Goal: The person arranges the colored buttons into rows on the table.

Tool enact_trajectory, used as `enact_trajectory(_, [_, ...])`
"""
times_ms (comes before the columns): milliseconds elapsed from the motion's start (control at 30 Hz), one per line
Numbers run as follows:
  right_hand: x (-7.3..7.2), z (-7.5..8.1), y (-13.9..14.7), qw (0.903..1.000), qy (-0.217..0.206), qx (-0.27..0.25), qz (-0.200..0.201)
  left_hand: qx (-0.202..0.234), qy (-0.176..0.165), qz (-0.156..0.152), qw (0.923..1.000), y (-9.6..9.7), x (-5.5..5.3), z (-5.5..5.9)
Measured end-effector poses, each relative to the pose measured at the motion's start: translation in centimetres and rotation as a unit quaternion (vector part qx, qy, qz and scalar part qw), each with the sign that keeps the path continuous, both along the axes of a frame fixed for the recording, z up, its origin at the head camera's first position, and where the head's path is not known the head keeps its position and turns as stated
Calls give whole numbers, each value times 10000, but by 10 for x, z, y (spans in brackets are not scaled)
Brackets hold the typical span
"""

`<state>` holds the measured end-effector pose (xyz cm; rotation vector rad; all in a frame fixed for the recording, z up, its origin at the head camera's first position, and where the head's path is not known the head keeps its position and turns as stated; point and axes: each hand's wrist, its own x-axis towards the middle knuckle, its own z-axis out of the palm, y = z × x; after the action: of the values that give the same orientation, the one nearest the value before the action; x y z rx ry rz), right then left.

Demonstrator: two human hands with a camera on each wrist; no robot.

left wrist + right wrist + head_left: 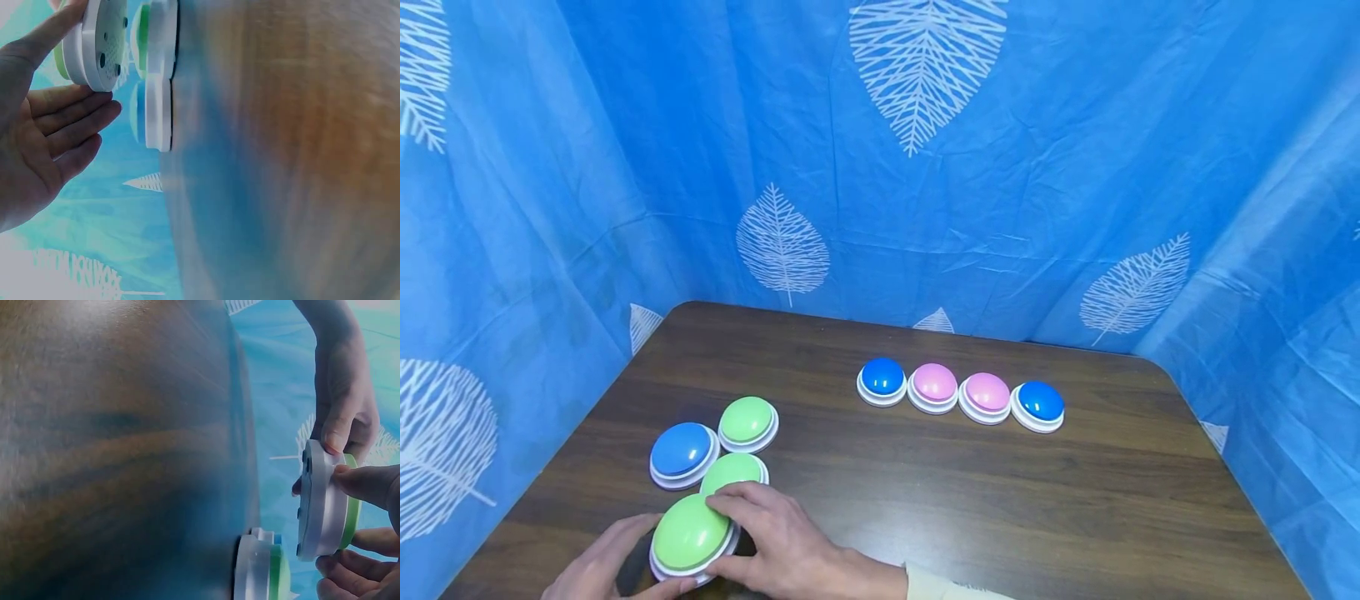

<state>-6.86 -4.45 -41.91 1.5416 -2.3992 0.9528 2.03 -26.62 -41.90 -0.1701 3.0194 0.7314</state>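
Both hands hold a green dome button (689, 532) with a round white base, raised a little off the table. My right hand (790, 542) grips its right side, thumb on the white base and fingers at the far edge. At the left side, my left hand (597, 565) holds the rim between thumb and fingers. Small dark feet show on the button's underside (111, 47) in the left wrist view. Just beyond is a second green button (730, 472), partly hidden by the right hand. Past that lie a third green button (748, 419) and a blue button (681, 450).
Farther back on the brown wooden table (1000, 517) stands a row: a blue button (883, 377), a pink button (935, 383), another pink button (987, 392) and a blue button (1041, 402). A blue curtain (865, 208) with white leaf prints surrounds the table's back and sides.
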Motion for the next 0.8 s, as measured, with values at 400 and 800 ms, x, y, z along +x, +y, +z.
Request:
enact_trajectory(400, [-11, 5, 13, 9983, -305, -484, -119, 166, -59, -247, 9995, 15, -21, 22])
enact_trajectory(800, [-21, 3, 30, 9950, -707, -694, -138, 270, 866, -698, 9934, 33, -34, 23])
